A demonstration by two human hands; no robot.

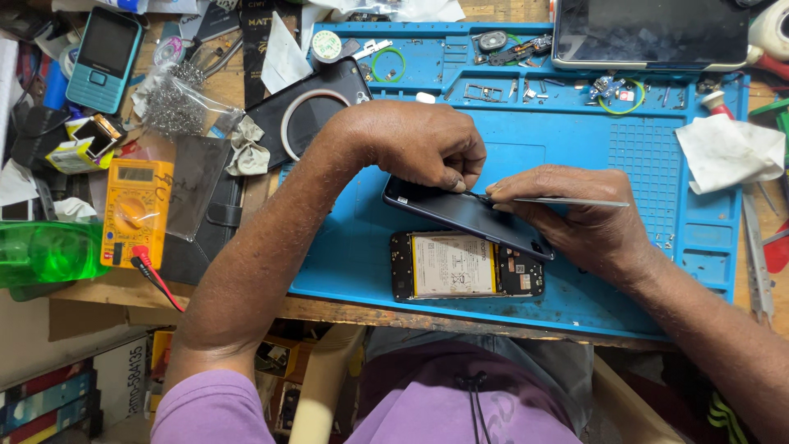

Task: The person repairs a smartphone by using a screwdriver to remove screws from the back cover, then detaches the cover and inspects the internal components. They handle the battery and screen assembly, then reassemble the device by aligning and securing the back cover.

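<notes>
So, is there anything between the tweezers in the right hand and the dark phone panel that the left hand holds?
Nothing visible. The right hand holds the tweezers with the tip already at the upper edge of the dark phone panel, beside the left hand. The opened phone lies below, apart from the tip.

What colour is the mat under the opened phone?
Blue; the work mat under the opened phone shows clearly in the head view.

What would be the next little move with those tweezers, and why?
Probably nudge the tweezers tip a touch further along the dark panel's top edge. The right hand has the tip at that edge, the left hand pins the panel against the blue mat, and the opened phone lies just below.
</notes>
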